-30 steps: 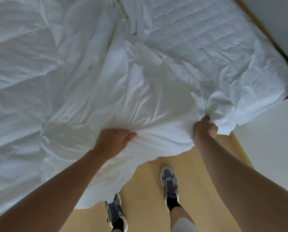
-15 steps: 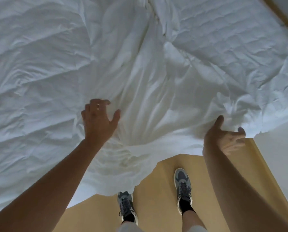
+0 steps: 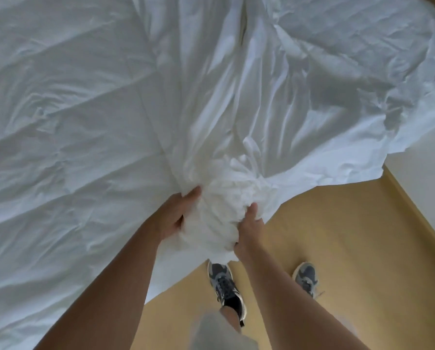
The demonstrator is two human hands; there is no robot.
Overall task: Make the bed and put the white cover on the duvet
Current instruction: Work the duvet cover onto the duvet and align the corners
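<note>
The left hand (image 3: 177, 214) and the right hand (image 3: 248, 229) are both gripping a gathered bunch of the white cover (image 3: 221, 203), which is sitting directly between the two sets of fingers. The left fingers are curling round the bunch's left side, with the thumb lying on top. The right thumb is pressing against its right side, while the other right fingers are hiding under the cloth. Beyond the fingers, the cover is fanning out in long creases across the bed (image 3: 378, 29). Left of the left fingers it is lying flat and wrinkled. Right of the right fingers its loose edge is hanging past the bed's side over the tan floor (image 3: 342, 238). Everything here is white, so I cannot tell whether any duvet is sitting inside the bunch. Below the fingers, nearer the person, a grey left shoe (image 3: 226, 286) is standing just under the bunch, and a grey right shoe (image 3: 306, 276) is standing beside it on the floor.
</note>
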